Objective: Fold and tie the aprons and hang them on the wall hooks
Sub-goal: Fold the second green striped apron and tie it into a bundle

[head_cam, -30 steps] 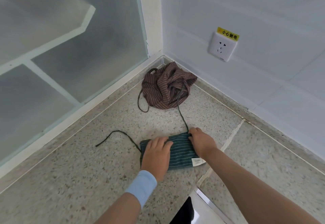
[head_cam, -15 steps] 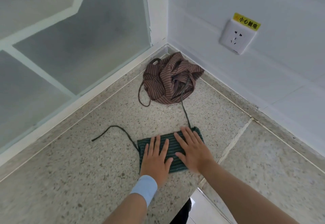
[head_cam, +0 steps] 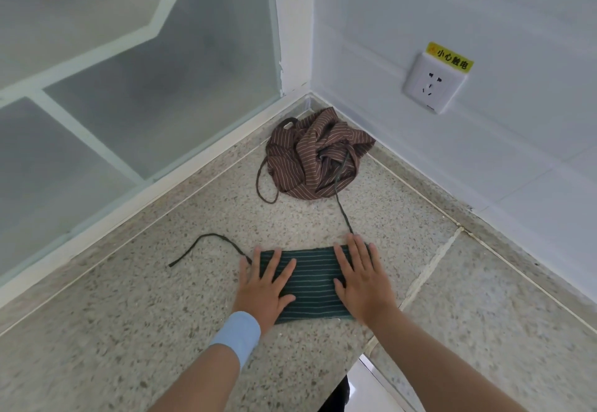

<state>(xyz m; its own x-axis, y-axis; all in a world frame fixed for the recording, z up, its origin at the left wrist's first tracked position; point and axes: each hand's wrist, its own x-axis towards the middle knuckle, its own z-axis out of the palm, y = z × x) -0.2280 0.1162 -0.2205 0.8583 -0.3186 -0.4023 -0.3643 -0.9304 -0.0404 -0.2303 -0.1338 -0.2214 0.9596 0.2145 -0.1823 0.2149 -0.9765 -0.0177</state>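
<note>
While both hands are lying flat with fingers spread, the folded green apron (head_cam: pixel 310 282) is sitting pressed beneath them on the table (head_cam: pixel 129 314).
Past a light blue wristband (head_cam: pixel 237 337), the left hand (head_cam: pixel 263 285) is covering the apron's left end and the right hand (head_cam: pixel 361 282) its right end, neither gripping anything. One tie string (head_cam: pixel 206 242) is trailing left across the table; the other string (head_cam: pixel 344 214) is running away to the crumpled brown apron (head_cam: pixel 315 161), which is lying in the corner near the wall socket (head_cam: pixel 433 83).

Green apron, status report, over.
Left hand and right hand open, pressing it flat. Green apron folded, ties loose. One tie trails onto crumpled brown apron.
</note>
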